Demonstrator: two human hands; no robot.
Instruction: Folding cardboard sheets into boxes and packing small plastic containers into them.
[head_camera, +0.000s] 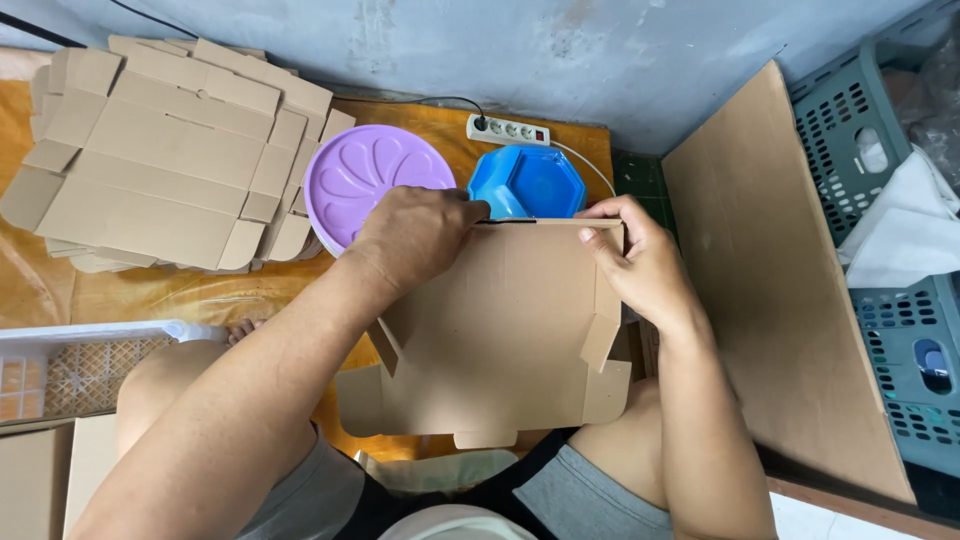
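A brown die-cut cardboard box blank (500, 330) rests over my lap, its side flaps partly raised. My left hand (420, 235) grips the far edge of the blank at its left corner. My right hand (635, 260) pinches the same far edge at the right corner, fingers curled over the folded wall. Both hands press on that far flap.
A stack of flat cardboard blanks (160, 160) lies at the far left. A purple round plate (365, 175), a blue hexagonal container (530, 180) and a white power strip (510, 130) sit beyond my hands. A large cardboard sheet (790, 290) leans against grey-green crates (880, 150) on the right. A white tray (60, 365) is at the left.
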